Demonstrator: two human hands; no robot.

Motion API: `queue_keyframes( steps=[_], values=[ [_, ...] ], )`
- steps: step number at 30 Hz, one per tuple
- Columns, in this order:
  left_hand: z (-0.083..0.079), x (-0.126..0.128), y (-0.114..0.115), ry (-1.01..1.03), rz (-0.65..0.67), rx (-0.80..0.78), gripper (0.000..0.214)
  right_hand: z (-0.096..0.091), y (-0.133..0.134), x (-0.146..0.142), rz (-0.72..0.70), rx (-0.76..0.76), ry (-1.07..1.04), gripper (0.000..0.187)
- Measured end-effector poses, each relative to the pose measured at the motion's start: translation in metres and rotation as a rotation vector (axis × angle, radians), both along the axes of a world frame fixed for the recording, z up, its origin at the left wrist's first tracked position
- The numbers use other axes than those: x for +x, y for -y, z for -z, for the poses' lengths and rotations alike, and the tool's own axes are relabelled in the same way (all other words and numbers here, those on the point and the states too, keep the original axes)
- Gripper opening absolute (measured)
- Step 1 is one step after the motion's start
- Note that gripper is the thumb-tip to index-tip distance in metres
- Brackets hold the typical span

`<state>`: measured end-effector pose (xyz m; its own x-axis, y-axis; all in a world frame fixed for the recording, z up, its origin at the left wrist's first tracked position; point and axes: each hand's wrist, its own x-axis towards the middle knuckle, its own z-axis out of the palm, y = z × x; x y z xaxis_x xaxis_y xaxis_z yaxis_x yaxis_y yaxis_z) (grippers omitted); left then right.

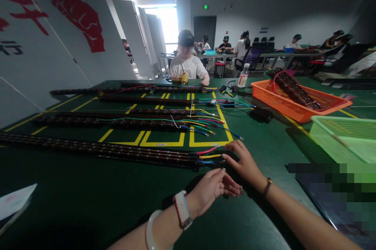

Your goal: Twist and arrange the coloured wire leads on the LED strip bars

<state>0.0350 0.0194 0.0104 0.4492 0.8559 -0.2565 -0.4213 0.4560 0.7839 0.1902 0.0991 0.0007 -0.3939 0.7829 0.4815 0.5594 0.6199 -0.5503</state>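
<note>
Left hand (213, 187): loosely curled over the green table (88, 195), thumb parted from the fingers, near the wire ends on my remote view
Right hand (242, 162): reaches to the wire tips, forefinger and thumb apart; I cannot tell whether the thumb touches the yellow wire (210, 156)
Nearest bundle (117, 149): long and dark, lies across the table, its pink wire (208, 151), yellow wire and blue wire (210, 162) pointing toward the right hand
Baskets: I see an orange basket (280, 103) beyond a green basket (323, 138), both at right
</note>
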Motion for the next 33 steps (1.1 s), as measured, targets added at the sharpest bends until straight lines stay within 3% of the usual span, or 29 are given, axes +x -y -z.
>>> queue_keyframes(
  steps=[7, 16, 24, 31, 33],
  values=[
    [0.002, 0.000, 0.000, 0.016, -0.004, 0.001, 0.033, -0.005, 0.000, -0.015, -0.121, 0.126, 0.233, 0.043],
    [0.002, 0.001, 0.000, 0.019, -0.007, 0.008, 0.032, -0.007, -0.009, -0.019, -0.166, 0.084, 0.307, 0.043],
    [0.001, 0.001, -0.001, -0.001, 0.005, -0.001, 0.032, -0.009, -0.013, -0.024, -0.205, -0.045, 0.300, 0.036],
    [0.003, 0.001, -0.001, 0.015, 0.018, 0.013, 0.033, -0.011, -0.011, -0.026, -0.273, -0.402, 0.177, 0.033],
    [0.003, 0.001, -0.002, 0.016, 0.016, 0.012, 0.032, -0.012, -0.010, -0.027, -0.246, -0.418, 0.172, 0.033]
  ],
)
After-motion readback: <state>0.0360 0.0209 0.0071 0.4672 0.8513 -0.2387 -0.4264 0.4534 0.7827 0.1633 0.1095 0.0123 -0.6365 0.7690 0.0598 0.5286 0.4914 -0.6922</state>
